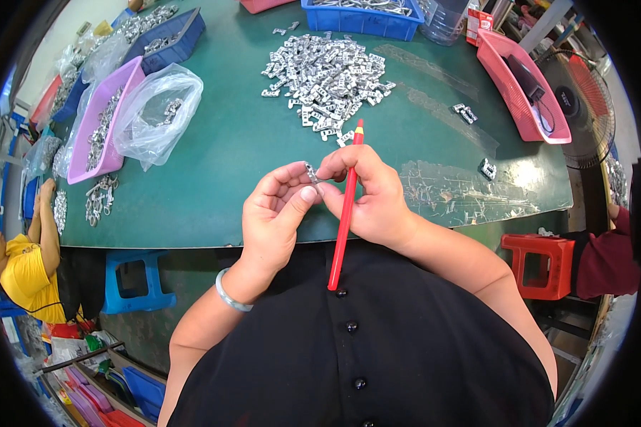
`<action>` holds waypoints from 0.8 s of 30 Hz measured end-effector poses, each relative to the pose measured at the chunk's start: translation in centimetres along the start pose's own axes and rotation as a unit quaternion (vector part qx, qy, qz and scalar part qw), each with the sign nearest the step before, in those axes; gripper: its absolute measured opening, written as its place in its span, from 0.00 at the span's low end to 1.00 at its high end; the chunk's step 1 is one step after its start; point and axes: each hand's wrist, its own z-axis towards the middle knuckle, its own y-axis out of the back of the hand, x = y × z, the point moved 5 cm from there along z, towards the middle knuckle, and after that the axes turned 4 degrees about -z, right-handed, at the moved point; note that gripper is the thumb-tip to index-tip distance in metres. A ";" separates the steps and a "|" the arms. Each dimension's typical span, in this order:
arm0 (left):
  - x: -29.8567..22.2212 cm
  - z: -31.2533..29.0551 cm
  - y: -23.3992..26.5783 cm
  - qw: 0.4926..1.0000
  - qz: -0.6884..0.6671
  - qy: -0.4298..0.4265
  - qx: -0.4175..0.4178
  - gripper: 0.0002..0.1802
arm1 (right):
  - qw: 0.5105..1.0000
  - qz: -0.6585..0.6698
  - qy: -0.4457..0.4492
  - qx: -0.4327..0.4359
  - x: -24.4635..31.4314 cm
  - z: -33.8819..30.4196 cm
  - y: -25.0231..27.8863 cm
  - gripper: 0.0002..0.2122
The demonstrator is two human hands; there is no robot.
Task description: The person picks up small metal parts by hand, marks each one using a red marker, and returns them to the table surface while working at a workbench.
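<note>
Close to the table's front edge, my left hand [278, 206] pinches a small silvery metal part [310, 171] between thumb and fingers. My right hand [374, 196] meets it from the other side, its fingertips at the part. A long red pencil [345, 220] with a yellow band near its top is held in my right hand, slanting down over my black shirt. Beyond my hands lies a heap of similar small metal parts [327, 78] on the green table [221, 142]. Whether my right fingertips also grip the part is hard to see.
Left stand a pink basket [137, 73] of metal parts, a clear plastic bag [132, 128] and a blue bin [192, 32]. Rightward are linked metal pieces [465, 114], a pink basket [506, 92] and a fan [584, 99]. A blue bin [363, 23] sits behind. Other people [32, 274] work at both sides.
</note>
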 end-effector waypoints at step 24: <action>0.6 0.0 0.5 0.986 -0.111 0.127 -0.006 0.11 | 0.978 0.155 -0.138 0.005 -1.7 -0.6 0.9 0.07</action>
